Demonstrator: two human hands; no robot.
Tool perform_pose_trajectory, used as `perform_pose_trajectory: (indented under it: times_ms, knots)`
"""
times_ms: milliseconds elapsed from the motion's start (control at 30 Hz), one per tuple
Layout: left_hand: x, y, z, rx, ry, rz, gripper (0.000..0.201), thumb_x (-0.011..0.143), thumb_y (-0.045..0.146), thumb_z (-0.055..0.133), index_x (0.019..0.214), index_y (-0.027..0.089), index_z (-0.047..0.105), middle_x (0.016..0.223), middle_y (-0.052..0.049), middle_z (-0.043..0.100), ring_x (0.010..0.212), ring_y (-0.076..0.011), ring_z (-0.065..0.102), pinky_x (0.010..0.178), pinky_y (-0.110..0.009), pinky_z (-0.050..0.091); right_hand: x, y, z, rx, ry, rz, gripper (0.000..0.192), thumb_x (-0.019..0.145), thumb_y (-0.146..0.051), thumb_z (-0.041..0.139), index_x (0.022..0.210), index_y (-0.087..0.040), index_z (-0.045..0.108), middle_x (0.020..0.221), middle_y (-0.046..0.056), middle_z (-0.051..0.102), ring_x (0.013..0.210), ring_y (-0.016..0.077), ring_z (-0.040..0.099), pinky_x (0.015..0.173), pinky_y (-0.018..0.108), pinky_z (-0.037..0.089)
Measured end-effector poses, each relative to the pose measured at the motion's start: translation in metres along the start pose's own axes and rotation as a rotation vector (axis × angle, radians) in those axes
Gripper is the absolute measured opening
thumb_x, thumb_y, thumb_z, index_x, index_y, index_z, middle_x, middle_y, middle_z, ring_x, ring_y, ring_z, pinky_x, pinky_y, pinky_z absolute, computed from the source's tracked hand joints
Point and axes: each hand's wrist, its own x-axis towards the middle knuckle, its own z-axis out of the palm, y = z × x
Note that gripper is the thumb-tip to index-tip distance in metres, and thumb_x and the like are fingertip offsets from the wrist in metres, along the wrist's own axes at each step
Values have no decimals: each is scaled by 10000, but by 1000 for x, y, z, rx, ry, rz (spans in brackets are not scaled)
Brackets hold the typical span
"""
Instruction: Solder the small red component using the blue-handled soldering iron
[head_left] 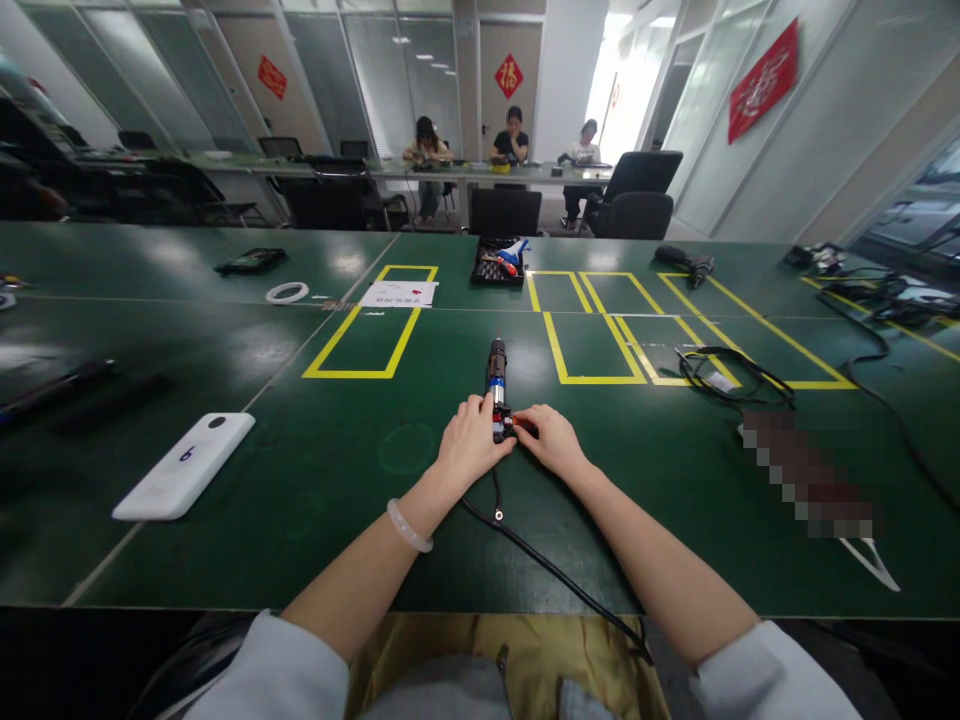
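Note:
A slim, cylindrical corded power tool [496, 372] lies in front of me and points away; it looks like an electric screwdriver. Silver, blue and red parts show at its near end. My left hand [469, 438] is closed around that near end from the left. From the right, my right hand [551, 440] pinches at the same spot, where a small orange and dark piece shows at its fingertips; I cannot make out what it is. A black cord [551, 568] runs from below my hands over the table's front edge, with a small metal ring [499, 515] beside it.
A white power bank marked 6 [187, 465] lies left. Beyond are a tape roll [287, 293], a white card [398, 294], a black tool tray [484, 272] and a cordless drill [686, 262]. A coiled cable [739, 378] lies right. People sit at a far table.

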Motion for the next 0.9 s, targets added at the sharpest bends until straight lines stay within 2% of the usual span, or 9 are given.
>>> perform_pose_trajectory:
  times_ms: [233,400,533,700,900]
  knots:
    - [0,2,1,-6,10,-6,654,799,521,556,1338,199,371,1172,-113,482,1032,-251,517,780,-325,458,-4,-13,-2,-117,-13,1,257,942,-288,475,1047,-203,693,841,63,646,804,183,576,712,278,420]
    - [1,3,1,12,5,-12,738,771,555,581,1376,210,337,1196,-121,474,1044,-262,514,810,-341,444,-1,-7,2,112,51,50,192,885,-212,539,1002,-183,690,844,57,657,752,167,595,708,273,448]
    - [1,3,0,16,5,-17,753,767,581,577,1381,218,336,1197,-125,472,1052,-273,506,827,-356,436,1,-3,5,249,97,55,143,836,-166,562,894,-178,692,817,46,680,717,160,601,699,277,459]
    - [5,4,-3,25,12,-26,715,809,595,507,1391,218,331,1147,-127,480,1033,-276,508,821,-364,428,0,-4,4,341,58,89,220,814,-114,528,904,-176,719,851,55,710,727,159,621,713,283,472]
    - [7,2,-5,53,-2,-80,681,847,566,457,1419,226,310,1117,-127,482,1013,-278,511,814,-372,425,-1,-6,0,414,-11,32,313,812,-87,471,977,-163,725,852,48,694,745,144,604,708,263,461]
